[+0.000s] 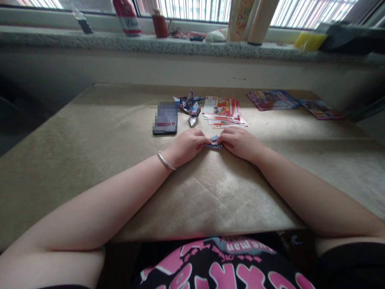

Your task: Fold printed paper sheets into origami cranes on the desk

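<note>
A small piece of folded printed paper (214,141), bluish with pinkish bits, lies on the table between my two hands. My left hand (192,143), a silver bangle on its wrist, pinches the paper's left end. On the other end, the fingers of my right hand (237,140) are closed and press down. Just beyond the hands sit several folded paper shapes (191,107) in similar print, with pointed tips. To their right is a loose stack of red and white printed cards (222,110). A dark, phone-like flat object (166,118) lies beyond my left hand, partly blurred out.
The table (90,160) has a beige cover. Two piles of colourful printed sheets, one (272,100) and another (320,109), lie at the back right. Along the stone windowsill (180,46) stand a red bottle (128,18), a red jar (159,25), tall containers and a yellow item (309,40).
</note>
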Available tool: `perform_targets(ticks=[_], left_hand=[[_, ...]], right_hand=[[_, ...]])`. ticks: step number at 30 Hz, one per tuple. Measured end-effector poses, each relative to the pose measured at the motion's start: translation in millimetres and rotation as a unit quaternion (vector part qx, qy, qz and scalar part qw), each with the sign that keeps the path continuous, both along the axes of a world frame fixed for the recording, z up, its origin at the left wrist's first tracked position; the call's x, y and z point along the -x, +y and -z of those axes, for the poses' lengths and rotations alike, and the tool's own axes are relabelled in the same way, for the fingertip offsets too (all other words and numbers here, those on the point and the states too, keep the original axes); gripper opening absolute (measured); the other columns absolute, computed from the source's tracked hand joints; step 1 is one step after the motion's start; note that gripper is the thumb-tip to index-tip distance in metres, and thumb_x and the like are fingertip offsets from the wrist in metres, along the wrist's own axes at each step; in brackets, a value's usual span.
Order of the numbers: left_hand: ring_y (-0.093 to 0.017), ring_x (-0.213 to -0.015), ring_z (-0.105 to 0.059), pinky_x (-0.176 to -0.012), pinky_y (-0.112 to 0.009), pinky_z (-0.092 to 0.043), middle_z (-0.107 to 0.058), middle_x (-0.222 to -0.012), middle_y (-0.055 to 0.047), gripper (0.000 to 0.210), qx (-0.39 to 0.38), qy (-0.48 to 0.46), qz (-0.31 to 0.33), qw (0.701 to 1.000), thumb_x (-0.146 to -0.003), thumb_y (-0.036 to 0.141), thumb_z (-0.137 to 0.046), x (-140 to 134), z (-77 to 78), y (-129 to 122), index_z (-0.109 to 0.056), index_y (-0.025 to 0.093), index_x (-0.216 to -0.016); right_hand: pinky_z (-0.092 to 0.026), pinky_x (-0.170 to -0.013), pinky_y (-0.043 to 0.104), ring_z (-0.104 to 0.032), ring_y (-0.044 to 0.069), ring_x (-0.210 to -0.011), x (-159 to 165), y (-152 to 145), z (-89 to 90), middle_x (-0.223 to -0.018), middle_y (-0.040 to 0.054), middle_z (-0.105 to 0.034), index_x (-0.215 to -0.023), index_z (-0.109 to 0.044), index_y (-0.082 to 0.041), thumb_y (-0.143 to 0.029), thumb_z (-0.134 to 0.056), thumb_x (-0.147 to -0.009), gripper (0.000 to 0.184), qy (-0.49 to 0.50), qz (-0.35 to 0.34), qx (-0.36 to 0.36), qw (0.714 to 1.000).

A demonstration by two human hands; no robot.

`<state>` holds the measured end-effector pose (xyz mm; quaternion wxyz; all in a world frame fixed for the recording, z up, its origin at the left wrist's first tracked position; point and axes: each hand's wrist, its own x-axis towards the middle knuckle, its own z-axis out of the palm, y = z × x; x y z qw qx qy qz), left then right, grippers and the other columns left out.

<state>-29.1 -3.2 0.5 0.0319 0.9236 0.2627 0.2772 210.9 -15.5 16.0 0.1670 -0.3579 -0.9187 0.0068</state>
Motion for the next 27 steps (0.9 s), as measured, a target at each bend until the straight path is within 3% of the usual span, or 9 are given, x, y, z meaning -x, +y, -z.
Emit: perform_targets(ticks=[7, 16, 27], left_hand=[[-0.014, -0.077, -0.059, -0.072, -0.026, -0.048, -0.066, -0.086, -0.005, 0.024, -0.026, 0.047, 0.004, 0.999, -0.092, 0.016, -0.054, 2.9, -6.6, -3.3, -0.075, 0.022, -0.103], [-0.014, -0.077, -0.059, -0.07, -0.026, -0.048, -0.066, -0.089, -0.006, 0.029, -0.049, 0.111, -0.014, 0.993, -0.094, 0.016, -0.051, 6.4, -14.0, -9.6, -0.075, 0.024, -0.107], [-0.016, -0.079, -0.061, -0.066, -0.027, -0.046, -0.069, -0.091, -0.003, 0.026, -0.07, 0.136, -0.036, 0.988, -0.09, 0.018, -0.055, 15.9, -15.9, -9.0, -0.077, 0.028, -0.1]], right_hand=[[-0.044, -0.079, 0.031, -0.059, 0.021, -0.089, -5.1, 0.3, -4.2, -0.093, 0.0084, -0.067, -0.093, -0.071, -0.019, -0.007, -0.05, -0.083, 0.027, 0.0, -0.016, 0.026, 1.0], [-0.044, -0.077, 0.03, -0.06, 0.019, -0.084, -10.2, 0.2, -7.4, -0.089, 0.0061, -0.069, -0.092, -0.074, -0.02, -0.008, -0.049, -0.085, 0.028, -0.015, -0.049, -0.002, 0.999], [-0.044, -0.074, 0.031, -0.064, 0.02, -0.087, -13.7, -7.6, -12.5, -0.092, 0.0033, -0.072, -0.089, -0.076, -0.024, -0.015, -0.054, -0.081, 0.025, -0.042, 0.018, -0.015, 0.999]])
